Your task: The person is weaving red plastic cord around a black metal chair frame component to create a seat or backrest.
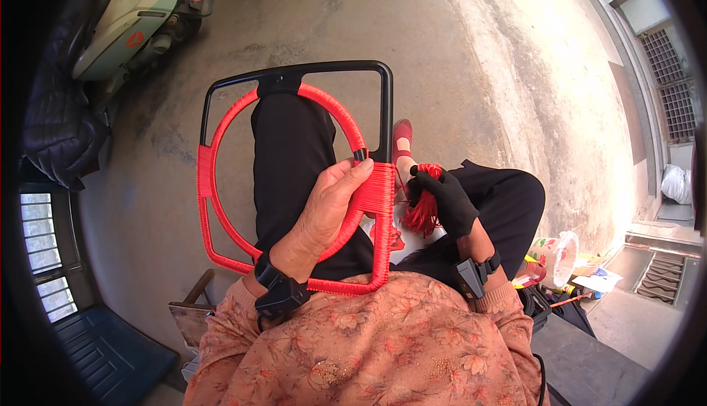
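Note:
Across my lap lies a black frame (387, 104), roughly square with rounded corners and a ring inside it. Red cord (379, 192) is wound closely over the ring and the lower part of the frame; the top bar and upper sides are bare black. My left hand (324, 211), ungloved, grips the wrapped joint where ring and right side meet, thumb on top near a short bare stretch of ring. In a black glove, my right hand (449, 203) is closed around a bundle of red cord (423, 214) just right of the frame. A strand runs between bundle and frame.
A white and green motorbike (132, 23) stands at the upper left, by a dark padded cover (62, 126). To the right are a white patterned bucket (556, 259), papers (598, 279) and a dark bench (589, 354). A wooden chair part (193, 306) is at my left.

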Demonstrator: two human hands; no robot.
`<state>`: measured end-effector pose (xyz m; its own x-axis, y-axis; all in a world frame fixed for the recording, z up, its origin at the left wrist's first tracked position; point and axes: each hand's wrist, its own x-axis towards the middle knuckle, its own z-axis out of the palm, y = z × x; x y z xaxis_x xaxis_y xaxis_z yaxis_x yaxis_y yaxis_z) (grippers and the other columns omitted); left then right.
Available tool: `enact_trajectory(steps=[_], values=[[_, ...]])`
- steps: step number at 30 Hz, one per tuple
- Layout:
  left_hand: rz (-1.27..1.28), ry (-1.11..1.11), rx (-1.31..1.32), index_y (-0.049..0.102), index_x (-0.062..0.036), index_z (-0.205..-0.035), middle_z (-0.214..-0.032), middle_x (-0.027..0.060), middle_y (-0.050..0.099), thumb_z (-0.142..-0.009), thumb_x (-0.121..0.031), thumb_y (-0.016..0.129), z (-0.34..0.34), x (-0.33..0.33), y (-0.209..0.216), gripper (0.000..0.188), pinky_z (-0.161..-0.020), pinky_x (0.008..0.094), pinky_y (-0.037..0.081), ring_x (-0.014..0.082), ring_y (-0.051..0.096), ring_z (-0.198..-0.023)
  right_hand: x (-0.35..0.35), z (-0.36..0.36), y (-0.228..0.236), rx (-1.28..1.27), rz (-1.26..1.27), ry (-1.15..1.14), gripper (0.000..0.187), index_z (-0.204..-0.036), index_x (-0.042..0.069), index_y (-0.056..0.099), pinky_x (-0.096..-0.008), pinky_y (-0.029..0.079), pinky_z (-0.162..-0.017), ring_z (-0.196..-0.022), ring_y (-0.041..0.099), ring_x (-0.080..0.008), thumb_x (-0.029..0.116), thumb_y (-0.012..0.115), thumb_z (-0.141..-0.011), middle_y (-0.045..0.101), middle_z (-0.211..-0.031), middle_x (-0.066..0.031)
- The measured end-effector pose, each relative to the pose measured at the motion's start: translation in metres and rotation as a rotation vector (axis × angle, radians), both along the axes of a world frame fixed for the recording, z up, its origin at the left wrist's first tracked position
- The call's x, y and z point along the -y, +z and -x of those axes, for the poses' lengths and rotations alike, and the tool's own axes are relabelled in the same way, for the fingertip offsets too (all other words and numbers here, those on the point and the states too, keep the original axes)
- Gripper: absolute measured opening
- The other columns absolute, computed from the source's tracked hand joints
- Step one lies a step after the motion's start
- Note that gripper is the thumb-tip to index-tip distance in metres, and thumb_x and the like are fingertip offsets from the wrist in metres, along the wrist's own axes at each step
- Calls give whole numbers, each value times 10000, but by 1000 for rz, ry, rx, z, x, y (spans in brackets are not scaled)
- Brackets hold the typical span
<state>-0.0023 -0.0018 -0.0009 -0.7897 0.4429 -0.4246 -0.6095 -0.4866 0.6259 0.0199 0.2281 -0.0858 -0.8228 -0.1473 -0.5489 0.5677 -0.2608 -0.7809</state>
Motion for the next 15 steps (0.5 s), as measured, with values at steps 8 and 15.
enact_trajectory(steps=[8, 15], values=[[-2, -29, -23, 575, -13, -1044, -921, 43, 656, -988, -228, 512, 1, 2, -1, 231, -739, 249, 526, 90, 634, -801, -2, -1, -7, -10, 1, 4, 301, -1075, 8, 576, -302, 528, -689, -752, 637, -166, 256, 631, -914, 641, -854, -81], [-42, 96, -22, 573, -18, -1033, -925, 40, 649, -992, -215, 507, 0, -1, -3, 211, -765, 238, 518, 87, 627, -818, -5, 0, -7, -12, 17, -7, 304, -1117, 13, 567, -300, 533, -697, -770, 640, -165, 236, 625, -919, 640, -883, -77]])
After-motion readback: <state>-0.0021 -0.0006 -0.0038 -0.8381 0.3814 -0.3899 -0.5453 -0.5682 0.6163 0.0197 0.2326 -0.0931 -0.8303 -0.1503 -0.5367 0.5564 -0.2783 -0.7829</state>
